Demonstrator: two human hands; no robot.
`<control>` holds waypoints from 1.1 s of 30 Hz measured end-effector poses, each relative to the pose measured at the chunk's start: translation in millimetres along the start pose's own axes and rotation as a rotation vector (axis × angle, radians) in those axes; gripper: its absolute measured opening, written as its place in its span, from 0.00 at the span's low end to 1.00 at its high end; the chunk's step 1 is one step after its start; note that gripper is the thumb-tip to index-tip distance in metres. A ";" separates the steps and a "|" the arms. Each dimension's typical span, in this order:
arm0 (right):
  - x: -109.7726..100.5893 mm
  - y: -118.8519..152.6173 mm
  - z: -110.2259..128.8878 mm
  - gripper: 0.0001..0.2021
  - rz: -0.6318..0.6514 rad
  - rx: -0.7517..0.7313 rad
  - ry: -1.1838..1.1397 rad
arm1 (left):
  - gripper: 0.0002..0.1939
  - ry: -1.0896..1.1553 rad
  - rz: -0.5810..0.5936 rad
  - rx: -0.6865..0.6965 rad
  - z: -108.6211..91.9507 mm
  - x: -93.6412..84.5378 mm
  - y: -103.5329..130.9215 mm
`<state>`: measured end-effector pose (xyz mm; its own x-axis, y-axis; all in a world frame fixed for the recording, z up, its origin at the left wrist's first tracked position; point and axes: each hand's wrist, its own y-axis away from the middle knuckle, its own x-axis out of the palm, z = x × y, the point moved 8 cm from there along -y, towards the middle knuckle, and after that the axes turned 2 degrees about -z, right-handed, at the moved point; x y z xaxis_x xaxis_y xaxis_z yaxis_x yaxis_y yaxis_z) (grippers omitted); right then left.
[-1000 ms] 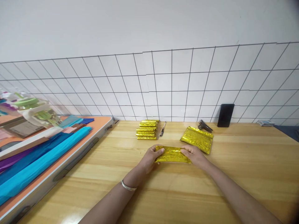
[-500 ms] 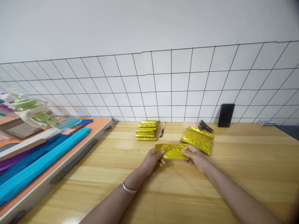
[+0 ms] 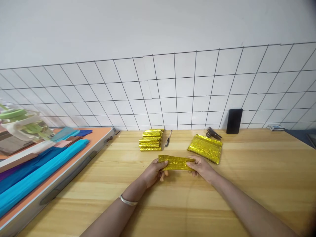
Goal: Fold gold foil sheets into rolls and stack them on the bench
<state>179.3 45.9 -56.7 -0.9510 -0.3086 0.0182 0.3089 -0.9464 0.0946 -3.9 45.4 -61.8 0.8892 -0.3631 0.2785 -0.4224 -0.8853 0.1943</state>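
Shifted slightly toward frame left as the view turns, a folded shiny gold foil strip [image 3: 176, 163] is pinched at its ends by the left hand [image 3: 153, 171] and right hand [image 3: 200, 167], fingers closed on it, at lower center of the frame

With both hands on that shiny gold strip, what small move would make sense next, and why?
I'd probably curl the near edge of the gold strip over: the left hand and right hand hold its ends, and it looks broader and flatter than the narrow gold pieces lying on the table.
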 end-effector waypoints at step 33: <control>-3.9 0.4 0.6 0.06 0.001 -0.088 -0.052 | 0.11 0.274 0.191 0.039 -10.2 20.1 12.2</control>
<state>183.1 46.8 -56.2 -0.9494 -0.3063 0.0699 0.3075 -0.9515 0.0071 7.0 30.3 -44.3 0.7119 -0.4371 0.5496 -0.5653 -0.8210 0.0793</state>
